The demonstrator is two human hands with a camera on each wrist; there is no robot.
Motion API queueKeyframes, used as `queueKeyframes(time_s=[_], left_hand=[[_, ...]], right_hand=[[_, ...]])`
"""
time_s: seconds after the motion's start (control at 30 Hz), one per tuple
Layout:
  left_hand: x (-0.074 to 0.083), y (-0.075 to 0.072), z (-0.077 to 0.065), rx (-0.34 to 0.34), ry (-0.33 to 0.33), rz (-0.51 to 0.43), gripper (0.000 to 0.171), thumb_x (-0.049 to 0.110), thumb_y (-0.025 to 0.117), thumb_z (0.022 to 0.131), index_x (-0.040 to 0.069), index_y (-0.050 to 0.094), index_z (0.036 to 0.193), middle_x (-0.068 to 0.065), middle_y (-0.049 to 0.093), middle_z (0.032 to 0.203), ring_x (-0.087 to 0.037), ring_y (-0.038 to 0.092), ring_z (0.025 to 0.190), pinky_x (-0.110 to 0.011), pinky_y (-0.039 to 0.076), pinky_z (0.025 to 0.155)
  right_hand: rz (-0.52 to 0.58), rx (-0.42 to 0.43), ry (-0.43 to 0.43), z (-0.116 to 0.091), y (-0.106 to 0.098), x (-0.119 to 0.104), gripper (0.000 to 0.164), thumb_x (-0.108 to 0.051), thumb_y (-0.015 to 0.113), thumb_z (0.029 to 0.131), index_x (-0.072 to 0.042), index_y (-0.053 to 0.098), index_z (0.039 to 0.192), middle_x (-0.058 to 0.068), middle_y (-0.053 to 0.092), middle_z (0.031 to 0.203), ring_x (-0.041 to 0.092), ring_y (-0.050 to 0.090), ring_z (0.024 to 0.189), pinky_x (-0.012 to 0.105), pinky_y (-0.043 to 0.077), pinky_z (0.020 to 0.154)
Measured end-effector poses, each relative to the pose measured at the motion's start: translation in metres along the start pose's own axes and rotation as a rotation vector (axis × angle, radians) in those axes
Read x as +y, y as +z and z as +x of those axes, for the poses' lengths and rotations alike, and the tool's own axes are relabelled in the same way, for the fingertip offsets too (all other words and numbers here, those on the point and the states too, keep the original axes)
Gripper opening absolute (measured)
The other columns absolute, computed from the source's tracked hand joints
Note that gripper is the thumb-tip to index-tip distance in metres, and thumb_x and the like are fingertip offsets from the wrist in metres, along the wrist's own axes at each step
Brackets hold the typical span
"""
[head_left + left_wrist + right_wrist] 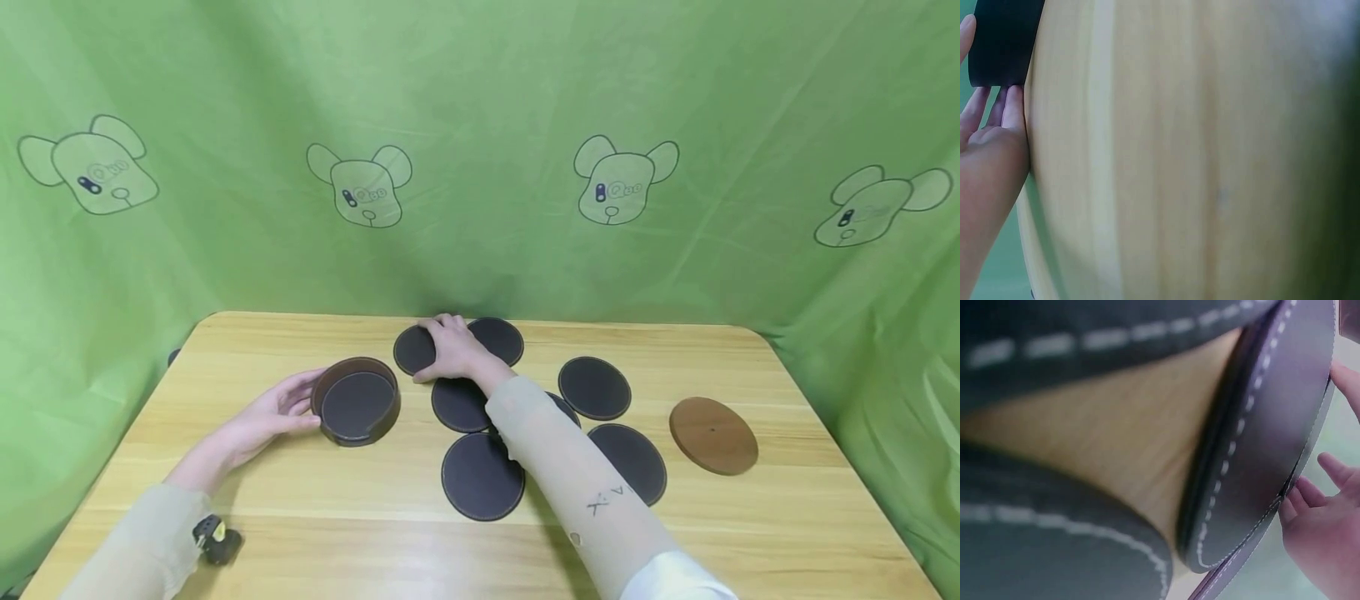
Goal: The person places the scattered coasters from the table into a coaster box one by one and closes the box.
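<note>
A round coaster holder (pixel 391 421) with a brown inner wall stands at left centre, a dark stitched disc showing inside it. My left hand (pixel 266 417) grips its left side, thumb toward the front and fingers behind. In the left wrist view, fingertips touch the holder's dark outer wall (pixel 1002 44). My right hand (pixel 455 348) reaches to the back of the table over a black coaster (pixel 411 350), thumb at its front edge and fingers at its back edge. That coaster looks flat on the table; its right part is hidden beneath the hand.
Several black coasters lie around the right arm, among them one at the back (pixel 498 340), one in front (pixel 483 477) and one to the right (pixel 595 387). The forearm partly covers some. A brown disc (pixel 713 436) lies far right. Green cloth (pixel 480 258) hangs behind the wooden table (pixel 315 508).
</note>
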State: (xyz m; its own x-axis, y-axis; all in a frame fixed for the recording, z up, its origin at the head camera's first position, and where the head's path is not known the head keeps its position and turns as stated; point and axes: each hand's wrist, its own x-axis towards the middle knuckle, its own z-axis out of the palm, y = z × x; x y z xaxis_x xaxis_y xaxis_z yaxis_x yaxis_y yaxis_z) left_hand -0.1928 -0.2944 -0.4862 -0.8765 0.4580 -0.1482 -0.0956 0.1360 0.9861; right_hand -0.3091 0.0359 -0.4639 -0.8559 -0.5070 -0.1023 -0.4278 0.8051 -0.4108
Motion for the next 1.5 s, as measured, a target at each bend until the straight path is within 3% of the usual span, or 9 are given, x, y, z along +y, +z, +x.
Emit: queueKeyframes(time_s=[0.07,0.27,0.47,0.8,1.03,1.27,1.5], left_hand=[[0.000,0.000,0.000,0.003,-0.003,0.006,0.086,0.000,0.070,0.097,-0.006,0.019,0.166,-0.037,0.022,0.169,0.001,0.051,0.135,-0.005,0.043,0.108],[-0.001,0.000,0.001,0.008,-0.018,0.022,0.086,0.001,0.070,0.097,-0.005,0.019,0.166,-0.036,0.023,0.169,-0.033,0.039,0.153,-0.005,0.043,0.108],[-0.001,0.000,0.001,0.008,-0.014,0.023,0.087,0.002,0.071,0.097,-0.005,0.018,0.166,-0.036,0.023,0.169,-0.024,0.044,0.150,-0.006,0.043,0.108],[-0.002,0.000,0.002,0.004,-0.010,0.019,0.087,0.001,0.071,0.096,-0.006,0.019,0.166,-0.037,0.023,0.169,-0.056,0.023,0.155,-0.005,0.043,0.107],[-0.002,-0.001,0.002,0.016,-0.014,0.031,0.086,0.002,0.071,0.097,-0.006,0.019,0.165,-0.036,0.024,0.169,-0.046,0.031,0.154,-0.005,0.043,0.107],[0.000,0.000,0.001,0.016,-0.019,0.021,0.088,0.002,0.071,0.096,-0.006,0.019,0.165,-0.037,0.023,0.169,-0.055,0.022,0.155,-0.004,0.042,0.107],[0.001,0.001,0.000,0.018,-0.025,0.023,0.087,0.003,0.071,0.096,-0.006,0.019,0.165,-0.037,0.023,0.169,-0.055,0.022,0.155,-0.004,0.042,0.107]], right_hand=[[-0.016,0.003,0.007,0.001,0.001,-0.001,0.100,-0.045,0.090,0.081,-0.012,0.041,0.162,0.020,0.042,0.162,0.039,0.039,0.148,0.054,0.043,0.123],[-0.043,-0.004,0.045,0.002,0.003,-0.003,0.103,-0.045,0.091,0.080,-0.015,0.039,0.164,0.022,0.039,0.160,0.037,0.038,0.145,0.051,0.045,0.121],[-0.080,0.010,0.042,0.003,0.005,-0.005,0.103,-0.044,0.090,0.079,-0.015,0.039,0.164,0.020,0.042,0.161,0.039,0.039,0.145,0.051,0.044,0.122],[-0.085,0.012,0.089,0.007,0.004,-0.008,0.108,-0.043,0.091,0.074,-0.014,0.039,0.163,0.023,0.042,0.153,0.038,0.040,0.138,0.048,0.046,0.116],[-0.089,0.011,0.074,0.009,0.003,-0.008,0.108,-0.043,0.091,0.074,-0.014,0.038,0.164,0.024,0.043,0.154,0.040,0.037,0.139,0.051,0.042,0.117],[-0.097,0.028,0.082,0.008,0.001,-0.009,0.107,-0.045,0.091,0.073,-0.013,0.041,0.162,0.022,0.045,0.150,0.038,0.038,0.135,0.050,0.039,0.115],[-0.032,0.042,0.062,0.008,0.000,-0.010,0.105,-0.042,0.092,0.073,-0.011,0.043,0.161,0.022,0.041,0.149,0.038,0.038,0.134,0.050,0.043,0.114]])
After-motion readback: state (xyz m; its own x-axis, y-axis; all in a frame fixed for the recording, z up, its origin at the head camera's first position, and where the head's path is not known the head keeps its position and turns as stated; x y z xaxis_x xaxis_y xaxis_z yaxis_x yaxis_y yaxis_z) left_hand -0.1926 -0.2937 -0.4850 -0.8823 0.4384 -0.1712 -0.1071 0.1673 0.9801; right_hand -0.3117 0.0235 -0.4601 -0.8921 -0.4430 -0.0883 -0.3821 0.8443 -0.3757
